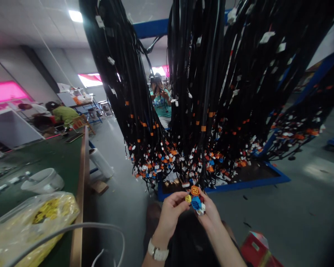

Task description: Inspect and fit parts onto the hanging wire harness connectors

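Note:
Both hands meet low in the middle of the view, below a rack of hanging black cable harnesses point(200, 92). My left hand point(171, 213), with a white watch on the wrist, pinches a small yellow connector point(188, 198). My right hand point(210, 215) grips a cluster of connectors: an orange one point(195, 190), a blue one point(196, 203) and a white one point(201, 212). The cluster hangs from black cables that run up into the harness bundle. Many more orange, white, blue and red connectors dangle at the cable ends just above my hands.
A green-topped workbench point(58, 155) runs along the left with a yellow-filled plastic bag point(30, 222), a white bowl point(43, 180) and a white cable. A blue frame point(250, 181) lies on the grey floor. People work behind. A red box point(257, 246) sits at lower right.

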Available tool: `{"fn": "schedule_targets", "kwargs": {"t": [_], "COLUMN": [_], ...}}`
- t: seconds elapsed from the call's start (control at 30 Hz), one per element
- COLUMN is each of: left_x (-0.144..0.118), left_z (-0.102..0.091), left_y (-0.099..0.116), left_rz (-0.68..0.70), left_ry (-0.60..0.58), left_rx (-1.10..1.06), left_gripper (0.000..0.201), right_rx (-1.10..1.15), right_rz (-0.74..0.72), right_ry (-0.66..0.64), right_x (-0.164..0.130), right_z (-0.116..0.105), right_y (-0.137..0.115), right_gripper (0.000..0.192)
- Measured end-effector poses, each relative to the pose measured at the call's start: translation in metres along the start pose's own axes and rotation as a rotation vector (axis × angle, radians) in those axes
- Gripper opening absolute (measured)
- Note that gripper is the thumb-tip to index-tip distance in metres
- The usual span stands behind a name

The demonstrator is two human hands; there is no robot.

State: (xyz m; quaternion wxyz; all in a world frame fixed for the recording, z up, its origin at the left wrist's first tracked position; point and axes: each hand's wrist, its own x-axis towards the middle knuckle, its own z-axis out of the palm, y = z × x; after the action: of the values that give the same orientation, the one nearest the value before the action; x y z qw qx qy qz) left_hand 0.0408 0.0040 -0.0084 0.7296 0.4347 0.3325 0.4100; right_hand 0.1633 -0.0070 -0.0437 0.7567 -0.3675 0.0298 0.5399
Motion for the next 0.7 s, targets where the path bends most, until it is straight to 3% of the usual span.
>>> {"fn": "schedule_targets", "kwargs": {"t": [0.13,0.33,0.43,0.7], "left_x": [-0.0013,-0.0064,-0.0066,-0.0046], "left_z": [0.0008,-0.0014,-0.003,-0.0027], "left_y": [0.0,0.005,0.0061,0.0014], "left_rz": [0.153,0.414,0.496,0.612], "left_ry": [-0.027,-0.083,-0.128,-0.093], "left_rx": [0.213,0.728,0.809,0.9], "left_gripper": [0.028,0.022,0.024,0.022], "right_rx": [0.048,0.075,0.077,0.071], "right_rz": [0.029,0.047,0.038,-0.004], "right_ry": [0.031,0.059,0.068,0.082], "right_x": [-0.0015,-0.0031,-0.0025,-0.0023], "right_z": [0.002,0.0041,0.004,0.0027], "right_y": [-0.0024,-0.0065,-0.0067,-0.0018], "right_gripper": [0.023,0.019,0.019,0.018]}}
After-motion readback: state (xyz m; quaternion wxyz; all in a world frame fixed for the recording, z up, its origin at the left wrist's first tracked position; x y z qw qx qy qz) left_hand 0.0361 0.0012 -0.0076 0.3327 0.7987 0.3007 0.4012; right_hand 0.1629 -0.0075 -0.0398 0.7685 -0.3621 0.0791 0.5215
